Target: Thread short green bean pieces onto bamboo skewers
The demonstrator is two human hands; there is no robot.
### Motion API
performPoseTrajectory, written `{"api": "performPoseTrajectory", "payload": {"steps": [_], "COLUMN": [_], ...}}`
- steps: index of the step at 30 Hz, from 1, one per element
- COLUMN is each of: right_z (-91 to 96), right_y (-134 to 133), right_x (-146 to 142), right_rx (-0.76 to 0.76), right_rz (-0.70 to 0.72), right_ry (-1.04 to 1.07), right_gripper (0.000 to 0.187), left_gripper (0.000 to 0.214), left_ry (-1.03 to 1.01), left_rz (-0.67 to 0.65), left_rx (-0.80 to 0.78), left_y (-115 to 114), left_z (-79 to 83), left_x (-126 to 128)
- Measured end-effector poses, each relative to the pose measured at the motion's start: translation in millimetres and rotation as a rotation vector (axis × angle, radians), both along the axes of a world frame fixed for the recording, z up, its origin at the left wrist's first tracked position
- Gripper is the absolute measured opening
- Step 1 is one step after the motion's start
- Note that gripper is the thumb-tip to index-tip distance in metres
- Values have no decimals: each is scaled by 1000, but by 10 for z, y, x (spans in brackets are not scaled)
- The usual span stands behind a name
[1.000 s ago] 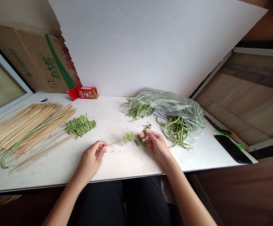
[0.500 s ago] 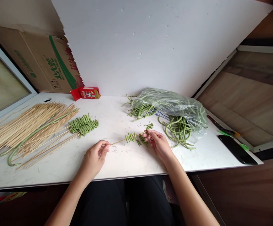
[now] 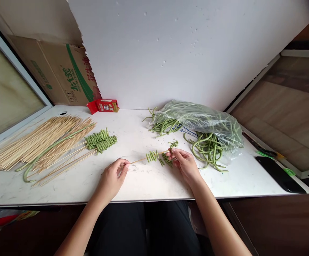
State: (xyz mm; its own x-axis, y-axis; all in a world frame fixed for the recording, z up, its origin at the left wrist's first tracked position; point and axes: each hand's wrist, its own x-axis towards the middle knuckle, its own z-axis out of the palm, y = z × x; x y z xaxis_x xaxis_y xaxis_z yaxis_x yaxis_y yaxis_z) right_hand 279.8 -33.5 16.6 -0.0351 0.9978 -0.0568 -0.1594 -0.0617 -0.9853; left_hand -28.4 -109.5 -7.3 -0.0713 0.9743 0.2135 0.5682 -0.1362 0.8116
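My left hand (image 3: 115,176) pinches a thin bamboo skewer (image 3: 138,160) above the front of the white table. Several short green bean pieces (image 3: 152,156) are threaded side by side along its middle. Closed at the skewer's far end is my right hand (image 3: 185,164), its fingertips on a green bean piece (image 3: 170,150) by the tip; whether the tip has pierced it I cannot tell. Cut bean pieces (image 3: 162,162) lie on the table beside and partly behind my right fingers. Left of them rest bean-filled skewers (image 3: 101,141), bunched together.
A large pile of bare skewers (image 3: 45,138) covers the left, with a long bean (image 3: 41,155) across it. Whole long beans (image 3: 210,147) spill from a plastic bag (image 3: 197,115). A red box (image 3: 108,106) stands at the back; a black phone (image 3: 279,174) lies at right.
The whole view has shifted slightly, so things appear further right. Both hands keep their hold, and the bean pieces on the skewer sit much as before.
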Motion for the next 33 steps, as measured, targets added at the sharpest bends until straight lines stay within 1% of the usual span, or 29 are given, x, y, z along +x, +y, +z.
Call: {"api": "performPoseTrajectory", "payload": {"steps": [5, 7, 11, 18, 25, 33], "right_z": [-11, 1, 43, 79, 53, 50], "right_y": [-4, -13, -29, -36, -14, -26], "right_x": [4, 0, -20, -22, -20, -28], "right_rx": [42, 64, 127, 160, 183, 162], "right_rz": [-26, -21, -59, -53, -37, -22], "right_ry": [-90, -130, -207, -294, -243, -195], "right_gripper": [42, 43, 44, 45, 45, 46], "left_gripper": [21, 21, 21, 20, 20, 21], "left_ry": [-13, -20, -33, -33, -24, -27], "left_rz": [-7, -15, -26, -25, -47, -42], "left_rx": [7, 10, 4, -8, -1, -2], "left_y": [3, 5, 7, -2, 6, 2], "left_z": [-15, -25, -35, 10, 37, 47], "left_x": [-4, -9, -13, 0, 4, 10]}}
